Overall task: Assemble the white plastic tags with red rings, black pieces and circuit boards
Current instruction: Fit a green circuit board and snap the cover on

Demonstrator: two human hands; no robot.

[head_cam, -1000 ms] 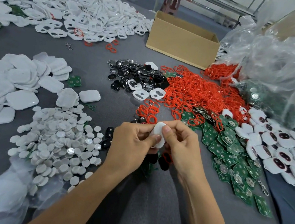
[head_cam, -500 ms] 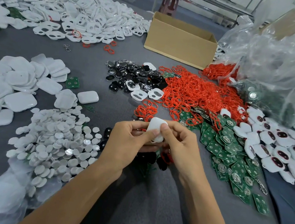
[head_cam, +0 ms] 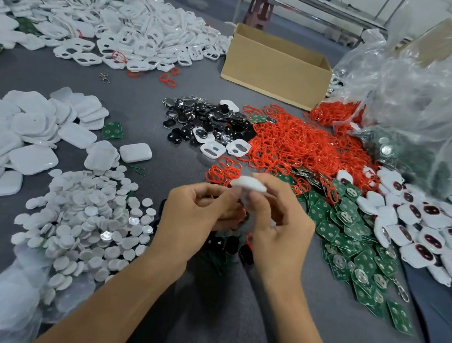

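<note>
The right hand (head_cam: 280, 232) and the left hand (head_cam: 196, 219) were close together above the near middle of the grey table (head_cam: 143, 95), both with fingers curled. The right hand pinched a white tag (head_cam: 249, 184) by its edge, forefinger on top and thumb beneath, so that the piece stood just above both sets of knuckles. The tag showed as a smooth, rounded white shell seen nearly edge-on and lying about level. Motion blur smeared its lower side, and nothing of its inside could be made out. The left hand sat just beside it, thumb and forefinger bent in toward the blurred white patch under the tag; whether it actually gripped the tag could not be told. Both forearms ran in from the bottom edge, wrists apart, fingertips almost meeting. Beyond the hands lay the red rings (head_cam: 301, 149), with the black pieces (head_cam: 205, 123) to their left and the green circuit boards (head_cam: 352, 244) just right of the right hand. Round white discs (head_cam: 85, 216) were heaped beside the left forearm.
</note>
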